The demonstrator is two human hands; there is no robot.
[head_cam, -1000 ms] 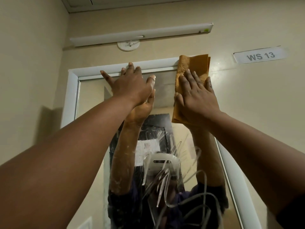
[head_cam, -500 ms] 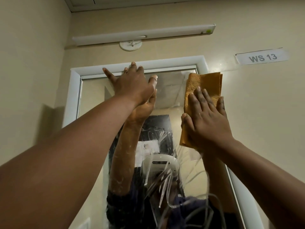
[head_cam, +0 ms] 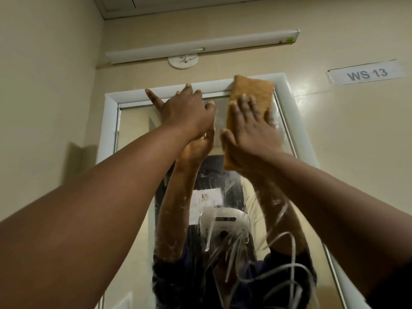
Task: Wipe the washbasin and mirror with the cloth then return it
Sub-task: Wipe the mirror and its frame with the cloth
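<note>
- Orange-brown folded cloth (head_cam: 253,92) lies flat on the upper right part of the white-framed wall mirror (head_cam: 136,130), pinned there by the right hand (head_cam: 249,130), whose fingers are spread and straight over it, pressing rather than curling round it.
- The cloth's long axis runs up and down the glass; its top edge overlaps the mirror's white top frame near the right corner, and its lower end shows below the heel of the hand.
- The left hand (head_cam: 185,112) is flat and open against the top of the glass just beside the cloth, fingertips touching the top frame, holding nothing.
- Both bare forearms reach up from the bottom corners and hide much of the mirror; the reflection shows the same arms, a white head-worn device and loose pale cables.
- Pale smears streak the glass below the hands.
- Above the mirror hang a long white tube light fitting (head_cam: 200,46) and a small round white wall fixture (head_cam: 183,61).
- On the beige wall to the right, a white paper label (head_cam: 365,72) reads "WS 13".
</note>
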